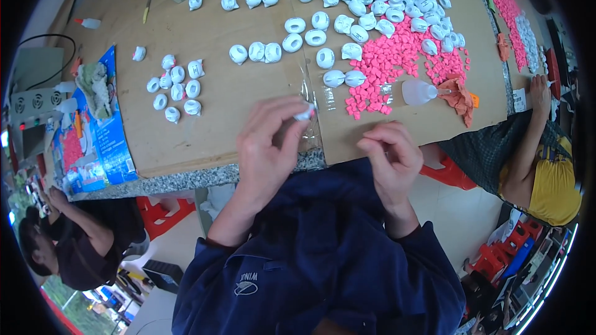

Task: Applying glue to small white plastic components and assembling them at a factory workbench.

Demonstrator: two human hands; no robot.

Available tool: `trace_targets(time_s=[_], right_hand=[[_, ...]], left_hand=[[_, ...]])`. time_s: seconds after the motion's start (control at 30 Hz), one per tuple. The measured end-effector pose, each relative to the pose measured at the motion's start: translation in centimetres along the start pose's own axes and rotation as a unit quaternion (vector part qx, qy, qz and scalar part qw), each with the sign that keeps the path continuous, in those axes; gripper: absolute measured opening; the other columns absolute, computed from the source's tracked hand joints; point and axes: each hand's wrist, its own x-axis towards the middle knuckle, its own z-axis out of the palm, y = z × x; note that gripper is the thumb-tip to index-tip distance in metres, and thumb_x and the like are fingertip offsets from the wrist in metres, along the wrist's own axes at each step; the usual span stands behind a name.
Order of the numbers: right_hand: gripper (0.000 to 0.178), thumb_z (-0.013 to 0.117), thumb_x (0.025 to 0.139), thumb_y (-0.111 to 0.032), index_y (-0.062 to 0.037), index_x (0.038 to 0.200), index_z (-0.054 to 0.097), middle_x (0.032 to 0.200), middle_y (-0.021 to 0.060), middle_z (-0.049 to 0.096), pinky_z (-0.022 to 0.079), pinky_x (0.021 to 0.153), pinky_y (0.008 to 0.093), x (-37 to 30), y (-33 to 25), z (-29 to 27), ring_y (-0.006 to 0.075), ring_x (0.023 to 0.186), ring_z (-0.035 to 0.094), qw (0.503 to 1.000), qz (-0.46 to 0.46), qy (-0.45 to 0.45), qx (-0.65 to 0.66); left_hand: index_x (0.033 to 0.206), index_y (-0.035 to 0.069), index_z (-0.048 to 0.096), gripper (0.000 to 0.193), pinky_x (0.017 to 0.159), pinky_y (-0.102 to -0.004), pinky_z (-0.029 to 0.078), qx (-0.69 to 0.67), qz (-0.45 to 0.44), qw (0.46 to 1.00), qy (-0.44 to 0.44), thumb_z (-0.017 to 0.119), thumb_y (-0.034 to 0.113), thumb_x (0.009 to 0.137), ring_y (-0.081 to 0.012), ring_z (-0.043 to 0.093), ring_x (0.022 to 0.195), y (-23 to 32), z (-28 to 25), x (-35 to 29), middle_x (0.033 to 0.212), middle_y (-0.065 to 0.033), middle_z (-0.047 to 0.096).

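Between the thumb and fingers of my left hand [268,146] is a small white rounded plastic piece [304,113] with a bit of pink on its side. My right hand [395,156] is held apart from it, above the table's near edge, thumb and fingers pinched together; anything between them is too small to make out. Beyond my right hand lies a heap of small pink pieces [379,65]. White ring-shaped pieces [397,0] are piled over its far side. To the left sits a loose group of similar white pieces [177,74], some showing pink.
Brown cardboard [211,124] covers the stone-edged table. A clear squeeze bottle [417,92] lies beside an orange cloth [458,100]. At the left are a blue printed sheet [118,142] and a grey rag [94,90]. People sit on both sides, one in a yellow top [552,183].
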Motion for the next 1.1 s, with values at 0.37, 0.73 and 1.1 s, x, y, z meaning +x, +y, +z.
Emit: trace_targets(time_s=[0.37, 0.73, 1.1], right_hand=[[0.035, 0.065, 0.076, 0.002, 0.0000, 0.108, 0.050, 0.099, 0.0053, 0.051, 0.039, 0.068, 0.0189, 2.9, 4.1, -4.1, 0.0072, 0.078, 0.046, 0.949, -0.080, 0.143, -0.269], [0.041, 0.065, 0.076, -0.006, 0.0035, 0.113, 0.049, 0.096, 0.0136, 0.059, 0.046, 0.074, 0.0271, -0.1, 0.0, -3.8, 0.0171, 0.081, 0.059, 0.995, -0.002, 0.014, 0.101], [0.036, 0.076, 0.062, -0.012, 0.0050, 0.092, 0.065, 0.066, 0.0055, 0.057, 0.034, 0.051, 0.0242, 0.0, -0.3, -3.2, 0.0129, 0.058, 0.045, 0.997, -0.035, -0.073, 0.006]], left_hand=[[0.098, 0.005, 0.064, 0.032, 0.077, -0.0348, 0.041, 0.307, 0.169, 0.934, 0.069, 0.070, 0.003, 0.067, -0.0252, 0.051, 0.088, 1.0, 3.1, 4.0, 0.095, -0.0070, 0.057], [0.109, -0.004, 0.055, 0.027, 0.077, -0.0224, 0.046, -0.159, -0.084, 0.982, -0.061, 0.055, -0.007, 0.083, -0.0115, 0.056, 0.090, 1.0, 0.4, -0.8, 0.105, -0.0077, 0.054], [0.110, -0.004, 0.055, 0.028, 0.080, -0.0232, 0.046, -0.205, -0.101, 0.972, -0.055, 0.054, -0.008, 0.083, -0.0118, 0.056, 0.092, 0.2, 0.4, -1.4, 0.106, -0.0075, 0.052]])
